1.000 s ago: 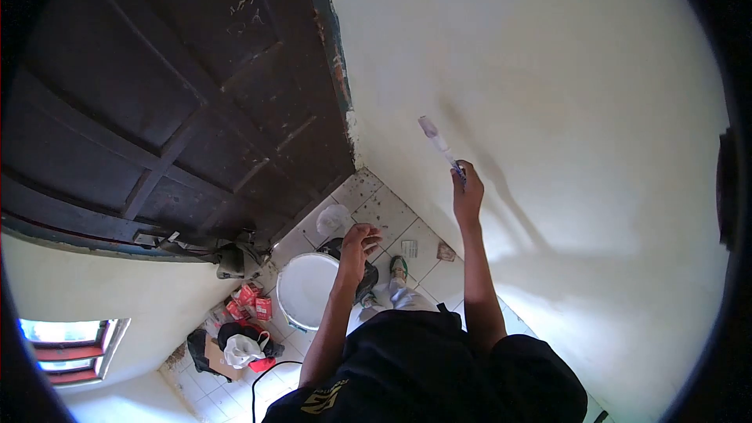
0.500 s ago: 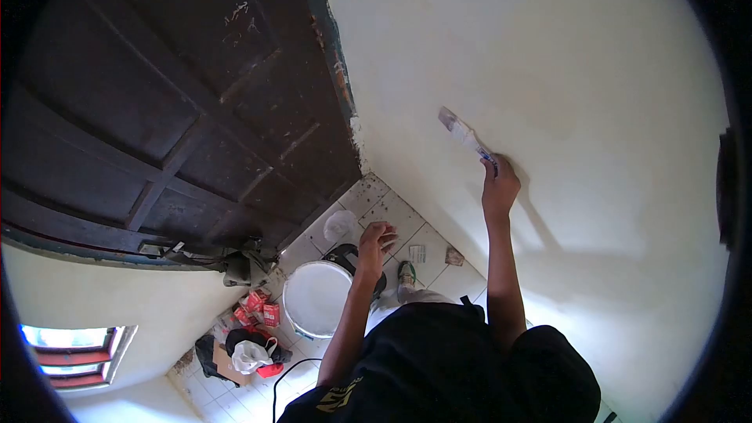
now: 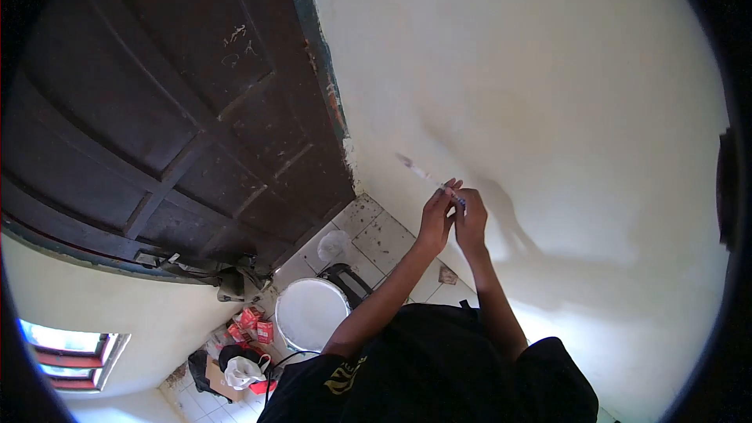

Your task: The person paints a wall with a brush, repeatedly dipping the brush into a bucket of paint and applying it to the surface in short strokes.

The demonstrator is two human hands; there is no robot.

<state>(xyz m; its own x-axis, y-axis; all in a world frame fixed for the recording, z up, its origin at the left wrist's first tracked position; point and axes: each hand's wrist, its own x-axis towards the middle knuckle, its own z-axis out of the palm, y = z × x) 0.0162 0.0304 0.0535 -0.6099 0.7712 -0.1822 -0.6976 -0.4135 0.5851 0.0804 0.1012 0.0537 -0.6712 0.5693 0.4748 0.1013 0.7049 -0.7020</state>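
Note:
A paintbrush is turned edge-on, its bristles pointing up and left toward the wall. My right hand is closed around the lower end of its handle. My left hand has come up beside the right one, and its fingers pinch the handle just above. Both hands are close in front of the pale wall and cast a shadow on it.
A dark panelled door fills the left side. Below on the tiled floor stand a white round bucket, a clear plastic container, red boxes and a white bag. A window is at lower left.
My right hand has drawn the paintbrush down and left, turning it edge-on. My left hand has risen from above the floor to meet it at the handle.

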